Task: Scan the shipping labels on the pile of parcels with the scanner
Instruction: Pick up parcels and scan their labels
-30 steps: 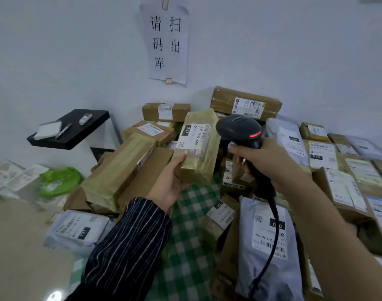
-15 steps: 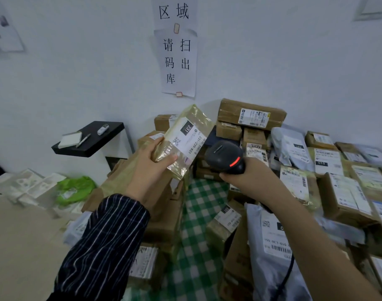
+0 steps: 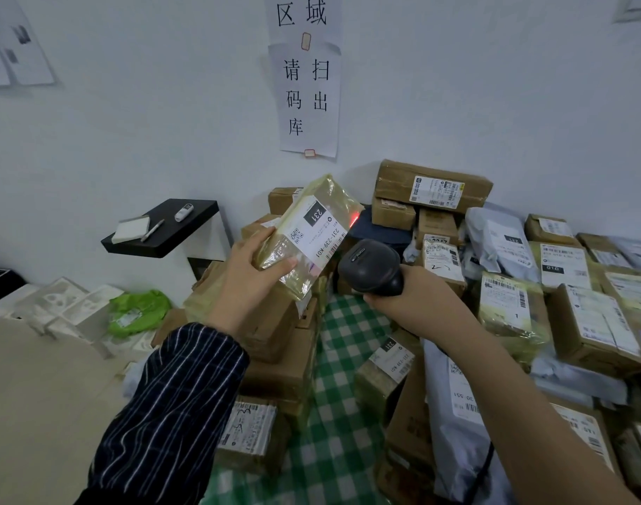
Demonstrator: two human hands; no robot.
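While the left hand point(image 3: 251, 277) grips a tape-wrapped parcel point(image 3: 304, 238) aloft, its label point(image 3: 317, 231) faces the scanner point(image 3: 372, 267). The right hand point(image 3: 417, 297) clasps the scanner's handle.

Surface: green-and-white checked cloth point(image 3: 344, 362), showing as a strip down the lower centre of the frame. Directly on it: stacked cardboard boxes point(image 3: 275, 373) along its left edge and a small taped parcel point(image 3: 381, 377) at its right edge.

Centre left: black shelf point(image 3: 198, 227) carrying a white pad point(image 3: 131, 228), a pen point(image 3: 152, 230) just beside the pad, and a small white device point(image 3: 184, 212).

Lower left: floor point(image 3: 38, 395) with white foam trays point(image 3: 64, 308) and a green bag point(image 3: 138, 311).
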